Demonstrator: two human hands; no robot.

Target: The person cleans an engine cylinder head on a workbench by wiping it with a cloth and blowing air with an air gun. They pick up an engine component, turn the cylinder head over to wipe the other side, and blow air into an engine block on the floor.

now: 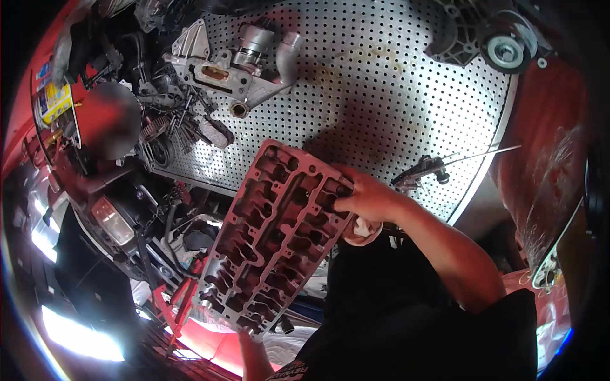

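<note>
Tilted in front of my body is a long metal engine cylinder head (279, 232), its face of valve openings and bolt holes turned up to me. My right hand (365, 195) grips its upper right end, with the thumb over the edge and the other fingers mostly out of sight. A crumpled whitish cloth (362, 231) shows just below that hand. At the opposite, lower end, my left hand (250, 341) holds the part from beneath; its fingers are hidden behind the metal.
Beyond lies a perforated metal table (406, 82). On it are a metal bracket housing with a pipe (254, 79), a pile of loose bolts (181, 120), a pulley assembly (505, 51) and a small clamp-like part (422, 171). A headlight unit (113, 219) stands at the left.
</note>
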